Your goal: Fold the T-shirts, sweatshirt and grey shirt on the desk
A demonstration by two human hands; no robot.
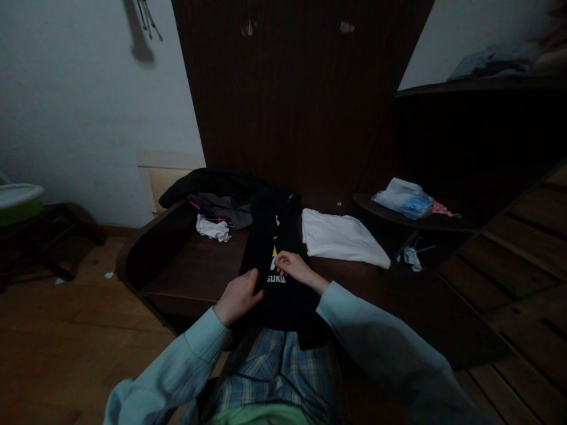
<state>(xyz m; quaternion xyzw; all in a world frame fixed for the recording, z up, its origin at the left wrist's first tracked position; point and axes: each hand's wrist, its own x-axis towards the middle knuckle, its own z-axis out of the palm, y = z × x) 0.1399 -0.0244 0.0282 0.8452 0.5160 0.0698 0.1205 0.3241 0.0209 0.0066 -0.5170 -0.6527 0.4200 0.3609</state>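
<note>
A black shirt (261, 242) with yellow and white print lies lengthwise over the dark wooden bench, its near end hanging down by my knees. My left hand (239, 295) is closed at the shirt's left edge, thumb resting toward the cloth. On the printed part, my right hand (293, 265) has its fingers curled in a pinch at the fabric, partly covering the white lettering. To the right of the shirt lies a folded white cloth (341, 236). Behind and to the left are a heap of dark clothing (212, 183) and a crumpled white cloth (213, 228).
A raised curved armrest (137, 248) bounds the bench (190, 271) on the left. On the right, a low shelf (367, 206) carries a plastic packet (405, 198). A dark stool (57, 236) with a green and white basin (20, 203) stands far left.
</note>
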